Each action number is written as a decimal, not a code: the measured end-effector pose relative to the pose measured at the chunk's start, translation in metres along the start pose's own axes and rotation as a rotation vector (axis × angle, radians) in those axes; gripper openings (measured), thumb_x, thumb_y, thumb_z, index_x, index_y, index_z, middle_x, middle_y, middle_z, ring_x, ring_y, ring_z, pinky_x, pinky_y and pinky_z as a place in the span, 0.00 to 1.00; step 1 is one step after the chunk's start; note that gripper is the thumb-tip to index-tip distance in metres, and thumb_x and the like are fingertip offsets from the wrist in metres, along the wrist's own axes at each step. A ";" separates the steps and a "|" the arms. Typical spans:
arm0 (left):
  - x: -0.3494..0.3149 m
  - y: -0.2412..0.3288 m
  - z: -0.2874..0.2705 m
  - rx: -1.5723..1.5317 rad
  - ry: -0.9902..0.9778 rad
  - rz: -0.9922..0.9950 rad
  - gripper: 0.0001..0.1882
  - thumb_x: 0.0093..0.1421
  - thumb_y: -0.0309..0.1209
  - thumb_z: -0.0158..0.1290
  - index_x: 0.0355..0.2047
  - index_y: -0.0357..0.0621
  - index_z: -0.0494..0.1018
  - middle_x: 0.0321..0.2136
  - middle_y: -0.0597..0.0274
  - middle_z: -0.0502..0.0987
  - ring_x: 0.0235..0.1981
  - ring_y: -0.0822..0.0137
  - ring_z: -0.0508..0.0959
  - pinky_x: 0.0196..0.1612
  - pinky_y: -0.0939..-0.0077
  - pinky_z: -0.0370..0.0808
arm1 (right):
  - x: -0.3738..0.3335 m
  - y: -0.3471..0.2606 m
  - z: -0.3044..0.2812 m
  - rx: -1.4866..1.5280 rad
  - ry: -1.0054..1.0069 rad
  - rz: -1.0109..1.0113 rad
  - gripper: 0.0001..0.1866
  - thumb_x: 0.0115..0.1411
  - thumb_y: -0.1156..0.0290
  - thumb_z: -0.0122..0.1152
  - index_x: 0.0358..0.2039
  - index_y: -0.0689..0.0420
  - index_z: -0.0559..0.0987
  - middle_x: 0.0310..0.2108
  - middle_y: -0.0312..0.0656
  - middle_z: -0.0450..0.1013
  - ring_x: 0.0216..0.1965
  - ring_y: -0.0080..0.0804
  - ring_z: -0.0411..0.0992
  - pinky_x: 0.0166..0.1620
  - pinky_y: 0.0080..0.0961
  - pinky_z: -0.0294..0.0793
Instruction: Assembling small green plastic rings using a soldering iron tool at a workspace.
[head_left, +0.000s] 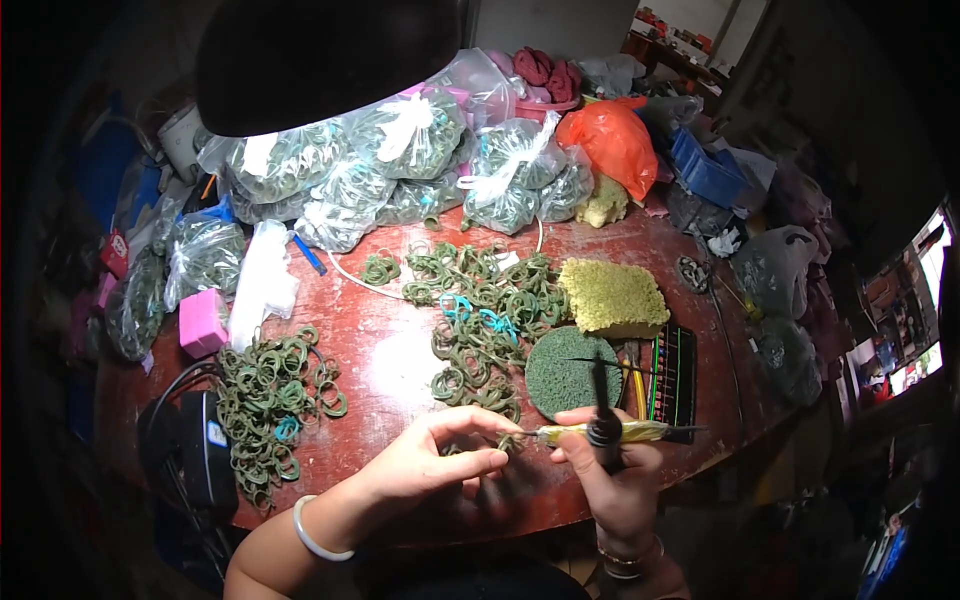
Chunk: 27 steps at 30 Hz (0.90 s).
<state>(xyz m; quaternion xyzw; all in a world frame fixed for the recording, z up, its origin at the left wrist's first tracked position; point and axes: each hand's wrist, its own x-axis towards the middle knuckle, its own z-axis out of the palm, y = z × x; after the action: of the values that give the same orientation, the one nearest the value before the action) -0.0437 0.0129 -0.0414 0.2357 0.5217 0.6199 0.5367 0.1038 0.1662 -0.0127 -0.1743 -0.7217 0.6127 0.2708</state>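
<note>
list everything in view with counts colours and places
Table: one, worn red, centre
Ring heaps: two main, green with some blue, left and middle of table
Tied clear bags: several overlapping, green contents, far side
Plastic bag: one, orange-red, far right
Sponge block: one, yellow, right of middle heap
Round pad: one, green, in front of sponge block
Slim tray: one, black, right of pad
Basket: one, blue, far right
Box: one, pink, left
Pen-like stick: one, blue, behind left heap
Hood: one, black, above
Slim tool: one, yellow, in front of pad
Other clutter: uncounted, dark, around edges
Left hand: one, bare, at tool's tip
Right hand: one, bare, around tool
</note>
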 end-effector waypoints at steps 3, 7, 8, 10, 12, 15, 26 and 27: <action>-0.001 0.002 0.001 -0.027 -0.057 -0.023 0.16 0.61 0.25 0.55 0.50 0.41 0.72 0.35 0.65 0.75 0.32 0.75 0.75 0.30 0.82 0.73 | 0.000 -0.004 -0.006 0.005 0.095 -0.001 0.06 0.58 0.81 0.60 0.36 0.67 0.79 0.36 0.42 0.76 0.30 0.23 0.76 0.34 0.18 0.75; -0.003 0.006 0.001 -0.060 -0.127 -0.062 0.20 0.63 0.28 0.53 0.55 0.39 0.69 0.40 0.61 0.75 0.31 0.75 0.74 0.31 0.80 0.73 | 0.005 -0.014 -0.015 0.225 -0.004 0.275 0.06 0.58 0.80 0.60 0.37 0.67 0.79 0.33 0.41 0.76 0.30 0.22 0.74 0.35 0.18 0.73; -0.004 0.007 0.001 -0.099 -0.152 -0.074 0.21 0.63 0.29 0.53 0.56 0.38 0.68 0.43 0.59 0.76 0.32 0.75 0.74 0.31 0.80 0.73 | 0.006 -0.012 -0.015 0.319 -0.048 0.344 0.06 0.58 0.80 0.60 0.37 0.66 0.79 0.33 0.40 0.76 0.30 0.21 0.74 0.36 0.17 0.73; -0.004 0.008 0.003 -0.144 -0.171 -0.056 0.22 0.64 0.30 0.52 0.57 0.37 0.67 0.44 0.57 0.75 0.32 0.74 0.74 0.30 0.80 0.73 | 0.006 -0.009 -0.013 0.366 -0.062 0.363 0.09 0.57 0.80 0.61 0.39 0.66 0.77 0.29 0.40 0.76 0.26 0.19 0.72 0.31 0.13 0.67; -0.003 0.006 0.003 -0.189 -0.190 -0.038 0.22 0.64 0.31 0.51 0.57 0.36 0.66 0.46 0.55 0.75 0.33 0.74 0.74 0.30 0.80 0.73 | 0.005 -0.003 -0.011 0.413 -0.075 0.382 0.11 0.56 0.79 0.62 0.41 0.66 0.76 0.25 0.39 0.76 0.23 0.16 0.70 0.25 0.08 0.62; -0.003 0.003 -0.001 -0.251 -0.227 -0.030 0.23 0.65 0.31 0.50 0.58 0.36 0.65 0.47 0.53 0.75 0.35 0.72 0.75 0.29 0.80 0.73 | 0.002 0.005 -0.008 0.423 -0.047 0.367 0.11 0.57 0.79 0.61 0.40 0.66 0.75 0.25 0.39 0.75 0.23 0.17 0.71 0.25 0.08 0.62; -0.004 -0.001 -0.001 -0.348 -0.268 0.010 0.23 0.65 0.30 0.49 0.60 0.37 0.63 0.48 0.48 0.74 0.35 0.68 0.75 0.27 0.81 0.72 | -0.001 0.009 -0.007 0.672 -0.088 0.434 0.11 0.60 0.76 0.60 0.43 0.62 0.75 0.24 0.36 0.75 0.20 0.10 0.64 0.22 0.06 0.55; -0.004 0.000 -0.001 -0.348 -0.267 0.012 0.23 0.65 0.30 0.49 0.60 0.37 0.63 0.48 0.48 0.74 0.35 0.68 0.75 0.27 0.81 0.72 | -0.002 0.012 -0.007 0.672 -0.091 0.433 0.11 0.60 0.76 0.60 0.43 0.62 0.75 0.24 0.36 0.75 0.20 0.10 0.64 0.22 0.06 0.55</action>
<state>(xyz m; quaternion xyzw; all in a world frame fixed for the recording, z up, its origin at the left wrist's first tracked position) -0.0426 0.0086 -0.0408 0.2226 0.3297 0.6670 0.6299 0.1083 0.1731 -0.0239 -0.1970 -0.4391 0.8645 0.1450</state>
